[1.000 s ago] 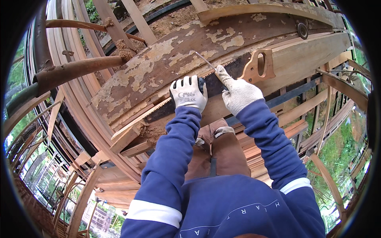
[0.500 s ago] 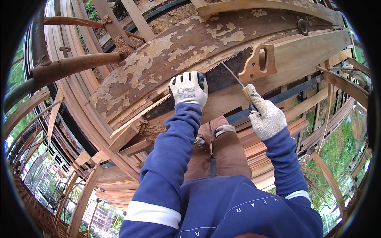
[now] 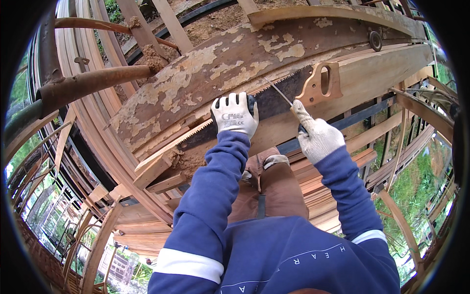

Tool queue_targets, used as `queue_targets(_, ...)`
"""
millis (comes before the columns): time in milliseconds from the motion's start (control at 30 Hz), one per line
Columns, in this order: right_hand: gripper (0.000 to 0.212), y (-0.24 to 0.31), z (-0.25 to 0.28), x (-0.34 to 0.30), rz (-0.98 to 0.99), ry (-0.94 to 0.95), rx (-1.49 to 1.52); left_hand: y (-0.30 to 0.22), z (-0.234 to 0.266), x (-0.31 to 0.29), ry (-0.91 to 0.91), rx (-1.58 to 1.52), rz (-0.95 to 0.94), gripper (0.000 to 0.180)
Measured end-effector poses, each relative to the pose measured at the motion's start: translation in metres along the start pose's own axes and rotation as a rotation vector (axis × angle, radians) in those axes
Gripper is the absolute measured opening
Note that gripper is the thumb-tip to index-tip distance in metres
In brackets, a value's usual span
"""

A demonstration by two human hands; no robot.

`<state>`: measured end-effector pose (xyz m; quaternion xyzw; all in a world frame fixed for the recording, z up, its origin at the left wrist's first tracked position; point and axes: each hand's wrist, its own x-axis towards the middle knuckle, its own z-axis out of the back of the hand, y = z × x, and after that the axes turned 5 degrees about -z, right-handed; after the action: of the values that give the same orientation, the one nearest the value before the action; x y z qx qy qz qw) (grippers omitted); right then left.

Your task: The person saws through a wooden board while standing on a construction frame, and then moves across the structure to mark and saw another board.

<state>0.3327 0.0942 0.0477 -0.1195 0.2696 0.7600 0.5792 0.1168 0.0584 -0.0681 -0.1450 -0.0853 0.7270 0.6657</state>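
Observation:
A handsaw with a dark blade [image 3: 285, 93] and a pale wooden handle [image 3: 325, 82] rests along a plank, its toothed edge facing away from me. My left hand [image 3: 235, 116], in a white work glove, is clamped over the middle of the blade, with the fingers over the toothed edge. In a similar glove, my right hand [image 3: 317, 136] grips a thin metal file [image 3: 280, 91] by its handle, index finger stretched along it. The file slants up and left across the blade, and its tip reaches the teeth between my left hand and the saw's handle.
Beyond the saw lies a broad board [image 3: 196, 73] with flaking bark, a metal ring [image 3: 375, 41] near its right end. Rusty pipes [image 3: 98, 81] cross long stacked timber strips at the left. Sawdust [image 3: 188, 162] heaps beside small wood blocks near the blade's left end.
My right hand and the file have shifted left and slightly away from me, across the saw teeth. The left hand keeps its hold on the blade.

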Motion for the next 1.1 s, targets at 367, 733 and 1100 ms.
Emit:
queue_targets(367, 0.058, 0.023, 0.017, 0.051, 0.077, -0.194, 0.144, -0.001, 0.002, 0.008, -0.007, 0.027, 0.007, 0.024)
queue_targets(733, 0.058, -0.055, -0.012, -0.014, -0.180, -0.067, 0.630, -0.003, 0.004, 0.001, 0.016, 0.026, 0.035, 0.024)
queue_targets(1100, 0.068, -0.038, -0.007, -0.016, 0.072, -0.076, 0.573, -0.001, 0.002, 0.001, 0.040, 0.020, 0.058, 0.031)
